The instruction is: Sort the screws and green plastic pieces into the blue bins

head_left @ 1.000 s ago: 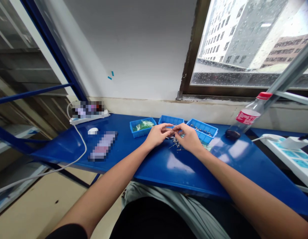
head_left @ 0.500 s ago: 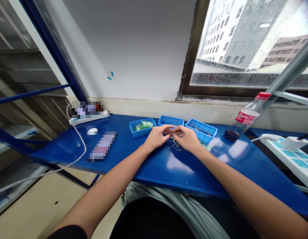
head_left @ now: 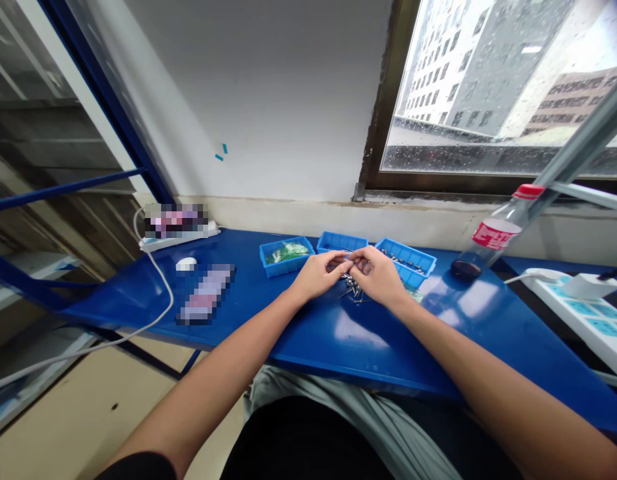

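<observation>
My left hand (head_left: 320, 274) and my right hand (head_left: 376, 275) meet at the fingertips above the blue table (head_left: 308, 333). Both are closed in a pinch; whatever they hold is too small and too covered to make out. Just beneath them lies a loose pile of small metal parts (head_left: 354, 291), thin and shiny like screws or pins. Behind the hands stand a middle blue bin (head_left: 342, 239), partly hidden by my fingers, and a right blue bin (head_left: 417, 261) with small dark metal pieces inside. To the left, another blue bin (head_left: 278, 269) holds green-and-clear plastic packets (head_left: 288, 251).
A cola bottle (head_left: 496, 233) with a little dark liquid stands at the right, near a white power strip (head_left: 583, 313). On the left lie a white mouse-like object (head_left: 186, 264), a blurred-out flat item (head_left: 207, 294) and a white cable (head_left: 166, 293).
My fingertips have shifted slightly, with the right fingers lifting and curling a little more. The hands stay together over the metal pile; the bins have not moved.
</observation>
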`<action>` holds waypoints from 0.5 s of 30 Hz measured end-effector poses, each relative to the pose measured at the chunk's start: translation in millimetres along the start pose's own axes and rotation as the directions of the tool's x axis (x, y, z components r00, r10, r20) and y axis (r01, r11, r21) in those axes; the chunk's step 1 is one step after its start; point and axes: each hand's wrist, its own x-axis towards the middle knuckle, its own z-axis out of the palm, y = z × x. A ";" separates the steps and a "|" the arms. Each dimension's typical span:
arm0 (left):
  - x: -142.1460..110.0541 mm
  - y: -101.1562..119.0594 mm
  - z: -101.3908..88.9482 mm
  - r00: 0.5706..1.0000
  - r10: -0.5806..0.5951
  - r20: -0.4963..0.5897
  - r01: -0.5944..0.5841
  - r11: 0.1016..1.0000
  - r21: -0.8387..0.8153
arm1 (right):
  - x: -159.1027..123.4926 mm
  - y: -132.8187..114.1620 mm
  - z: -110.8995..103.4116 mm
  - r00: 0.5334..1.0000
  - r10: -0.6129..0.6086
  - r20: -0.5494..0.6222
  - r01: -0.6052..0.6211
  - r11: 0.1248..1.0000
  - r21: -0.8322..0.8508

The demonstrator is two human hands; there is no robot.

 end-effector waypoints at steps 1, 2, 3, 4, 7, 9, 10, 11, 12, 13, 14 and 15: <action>-0.3 1.7 -1.4 1.000 0.010 0.010 -0.010 0.998 0.063 | -0.1 -0.2 -0.1 1.000 0.001 0.001 -0.001 1.000 0.014; -0.6 3.1 -2.9 0.999 0.016 0.028 -0.019 0.994 0.110 | -0.3 -0.1 0.1 1.000 0.001 0.009 -0.002 1.000 0.028; -0.9 4.2 -4.2 0.999 0.018 0.050 -0.025 0.990 0.138 | -0.6 0.3 0.4 1.000 0.001 0.022 -0.002 0.999 0.043; -1.1 4.7 -5.3 0.998 0.015 0.068 -0.025 0.988 0.150 | -1.0 1.1 0.9 0.999 -0.002 0.039 0.000 0.999 0.054; -0.8 2.7 -6.4 0.996 -0.010 0.088 -0.002 0.992 0.125 | -2.2 4.7 2.6 0.998 -0.020 0.067 0.016 0.998 0.062; 0.0 -1.1 -5.6 0.996 -0.031 0.085 0.024 0.996 0.082 | -2.8 7.2 3.5 0.997 -0.026 0.070 0.021 0.997 0.070; 0.5 -3.4 -5.0 0.996 -0.042 0.079 0.037 0.997 0.062 | -3.0 8.1 3.9 0.997 -0.023 0.070 0.017 0.997 0.077; 0.9 -5.7 -4.4 0.996 -0.049 0.068 0.046 0.998 0.049 | -3.1 8.5 4.2 0.997 -0.018 0.069 0.012 0.996 0.086; 1.3 -7.9 -3.9 0.997 -0.052 0.052 0.050 0.998 0.043 | -3.3 8.5 4.5 0.998 -0.011 0.069 0.004 0.995 0.097; 1.6 -9.7 -3.5 0.998 -0.051 0.035 0.049 0.998 0.048 | -3.4 8.0 4.7 0.998 -0.002 0.067 -0.005 0.994 0.107; 1.7 -11.2 -3.2 0.999 -0.047 0.020 0.046 0.997 0.058 | -3.5 7.2 4.9 0.998 0.011 0.067 -0.018 0.993 0.115; 1.8 -12.3 -3.0 0.999 -0.043 0.008 0.043 0.997 0.070 | -3.5 6.1 5.0 0.997 0.026 0.069 -0.034 0.992 0.121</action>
